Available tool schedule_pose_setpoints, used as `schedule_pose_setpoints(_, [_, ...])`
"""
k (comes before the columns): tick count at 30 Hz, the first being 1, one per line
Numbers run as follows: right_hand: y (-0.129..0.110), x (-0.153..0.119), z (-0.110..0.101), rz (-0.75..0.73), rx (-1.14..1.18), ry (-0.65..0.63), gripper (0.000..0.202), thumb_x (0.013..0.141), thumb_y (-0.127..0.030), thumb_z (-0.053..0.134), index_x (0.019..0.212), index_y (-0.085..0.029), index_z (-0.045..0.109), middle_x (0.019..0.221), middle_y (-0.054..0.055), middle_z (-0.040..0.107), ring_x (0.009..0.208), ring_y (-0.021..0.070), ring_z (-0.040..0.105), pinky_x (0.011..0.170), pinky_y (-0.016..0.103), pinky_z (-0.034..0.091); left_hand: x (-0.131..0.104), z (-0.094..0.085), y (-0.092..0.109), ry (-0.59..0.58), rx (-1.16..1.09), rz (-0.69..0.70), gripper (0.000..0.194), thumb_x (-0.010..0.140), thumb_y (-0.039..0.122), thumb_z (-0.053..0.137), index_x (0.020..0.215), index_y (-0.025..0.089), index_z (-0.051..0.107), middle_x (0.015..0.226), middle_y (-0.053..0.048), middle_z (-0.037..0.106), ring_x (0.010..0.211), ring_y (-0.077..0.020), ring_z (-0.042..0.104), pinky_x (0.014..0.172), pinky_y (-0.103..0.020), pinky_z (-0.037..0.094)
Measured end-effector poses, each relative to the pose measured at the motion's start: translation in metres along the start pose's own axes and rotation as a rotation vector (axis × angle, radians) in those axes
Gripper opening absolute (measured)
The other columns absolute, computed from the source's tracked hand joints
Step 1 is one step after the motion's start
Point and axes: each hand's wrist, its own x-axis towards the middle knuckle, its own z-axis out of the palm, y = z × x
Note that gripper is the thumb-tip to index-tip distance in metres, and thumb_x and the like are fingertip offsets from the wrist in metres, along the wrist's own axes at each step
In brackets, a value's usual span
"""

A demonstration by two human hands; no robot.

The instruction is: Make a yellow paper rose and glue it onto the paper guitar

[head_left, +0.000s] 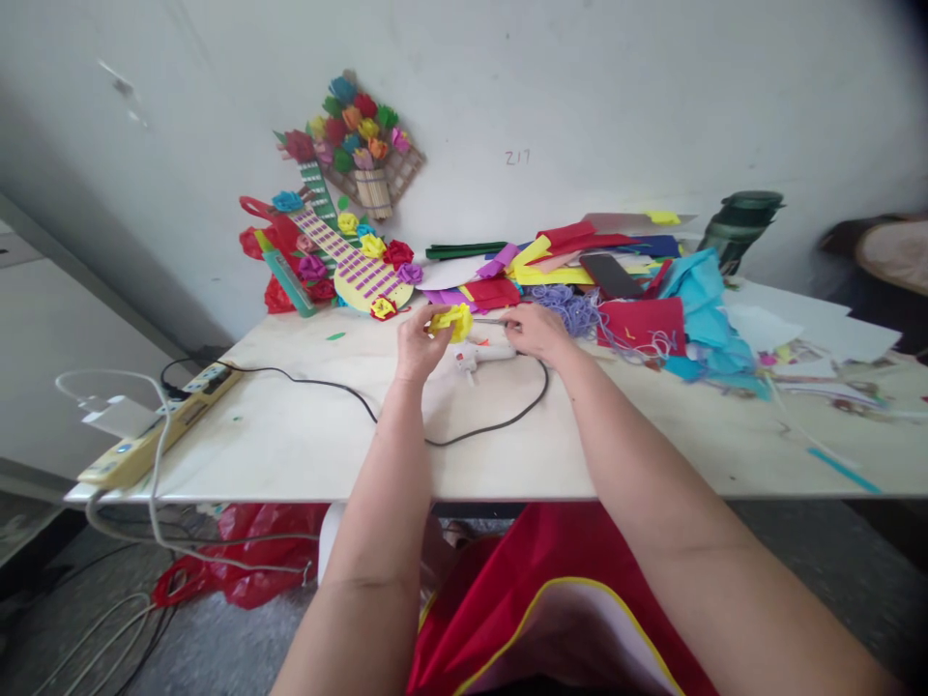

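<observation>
Nearest, well short of the fingers, a red cloth edged in yellow [500, 599] is seen below the white table [500, 474]. A yellow power strip [178, 420] is set well to the left of the left fingers, and from there a black cable [326, 383] is looped toward the space nearer than both hands. Just nearer than the right fingers, a white glue gun [487, 354] is laid flat on the table.

A crumpled yellow paper flower [459, 321] is held up in the left hand [417, 340], pinched between thumb and fingers. By the right hand [537, 333] a thin grey tool [490, 321] is gripped, thumb and fingers brought together on it, its tip aimed at the flower; whether the two touch cannot be told.

Just beyond the right fingers purple yarn [562, 305] is tangled; to their right a red sheet [645, 327] and blue crepe paper [700, 295] are spread. Farther off, a dark phone [611, 276] is rested among coloured strips. Beyond the left fingers, to the left, a flower-trimmed paper guitar [362, 275] is propped, and above it a paper bouquet [353, 118] is seen against the wall.
</observation>
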Motion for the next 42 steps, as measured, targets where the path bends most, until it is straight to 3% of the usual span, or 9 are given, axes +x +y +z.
schedule_pose_setpoints(4, [-0.028,-0.005,0.002,-0.132,-0.051,-0.209,0.058,0.074,-0.023,0.055,0.132,-0.020,0.056,0.124,0.012,0.064,0.111,0.0301,0.059,0.092,0.038,0.045,0.000,0.000,-0.001,0.049,0.021,0.009,0.020,0.067,0.022,0.065,0.087,0.021,0.067,0.088,-0.004,0.071,0.075,-0.0160,0.060,0.063,-0.026,0.046])
schedule_pose_setpoints(7, [-0.041,-0.009,0.014,-0.144,-0.121,-0.276,0.062,0.073,-0.019,0.054,0.135,-0.017,0.051,0.126,0.016,0.062,0.116,0.0327,0.056,0.094,0.041,0.045,0.000,0.002,-0.005,0.060,0.030,0.005,0.021,0.068,0.023,0.065,0.089,0.021,0.067,0.090,-0.004,0.071,0.078,-0.0167,0.060,0.064,-0.026,0.046])
schedule_pose_setpoints(11, [-0.047,-0.012,0.025,-0.132,-0.166,-0.201,0.053,0.078,-0.017,0.049,0.130,-0.013,0.054,0.120,0.019,0.063,0.114,0.0313,0.057,0.092,0.040,0.046,0.001,0.002,-0.010,0.063,0.043,0.008,0.022,0.068,0.023,0.066,0.090,0.021,0.065,0.094,-0.005,0.070,0.081,-0.0180,0.061,0.071,-0.029,0.047])
schedule_pose_setpoints(17, [-0.032,-0.007,0.013,0.017,-0.131,-0.118,0.030,0.078,-0.022,0.055,0.103,-0.016,0.070,0.102,0.017,0.071,0.097,0.0295,0.066,0.079,0.035,0.050,0.001,0.001,-0.014,0.084,0.053,-0.004,0.024,0.068,0.020,0.066,0.092,0.022,0.065,0.094,-0.004,0.069,0.085,-0.0191,0.060,0.077,-0.030,0.047])
schedule_pose_setpoints(20, [-0.014,-0.001,0.007,0.195,0.051,0.018,0.026,0.079,-0.030,0.057,0.098,-0.020,0.071,0.096,0.014,0.072,0.092,0.0305,0.067,0.076,0.038,0.050,0.001,0.001,-0.014,0.085,0.043,-0.017,0.023,0.069,0.019,0.066,0.092,0.022,0.065,0.095,-0.004,0.068,0.086,-0.0192,0.060,0.075,-0.029,0.046])
schedule_pose_setpoints(23, [0.004,0.005,0.003,0.292,0.419,0.140,0.028,0.072,-0.037,0.066,0.091,-0.017,0.070,0.088,0.011,0.072,0.085,0.0284,0.067,0.071,0.036,0.051,0.001,0.002,-0.014,0.088,0.037,-0.016,0.023,0.069,0.020,0.066,0.092,0.022,0.065,0.094,-0.004,0.069,0.084,-0.0191,0.060,0.073,-0.029,0.046])
schedule_pose_setpoints(29, [0.017,0.001,-0.012,0.167,1.115,0.133,0.039,0.064,-0.053,0.073,0.070,-0.018,0.057,0.063,0.002,0.060,0.042,0.0086,0.042,0.043,0.027,0.040,0.000,0.003,-0.014,0.068,0.063,0.002,0.024,0.068,0.019,0.065,0.092,0.022,0.066,0.093,-0.004,0.069,0.083,-0.0193,0.061,0.073,-0.030,0.048])
schedule_pose_setpoints(36, [0.009,-0.004,-0.017,0.084,1.145,-0.070,0.043,0.054,-0.054,0.080,0.067,-0.019,0.058,0.058,0.000,0.055,0.044,0.0076,0.036,0.042,0.027,0.034,-0.001,0.004,-0.015,0.025,0.066,0.029,0.026,0.067,0.016,0.065,0.092,0.021,0.067,0.094,-0.006,0.070,0.092,-0.0218,0.062,0.081,-0.033,0.049])
schedule_pose_setpoints(42, [0.006,-0.005,-0.018,0.093,1.112,-0.082,0.039,0.057,-0.049,0.081,0.065,-0.020,0.057,0.058,0.001,0.053,0.044,0.0074,0.036,0.042,0.027,0.032,-0.001,0.005,-0.019,0.038,0.179,0.110,0.026,0.068,0.016,0.061,0.094,0.020,0.067,0.095,-0.006,0.072,0.087,-0.0202,0.065,0.081,-0.033,0.052])
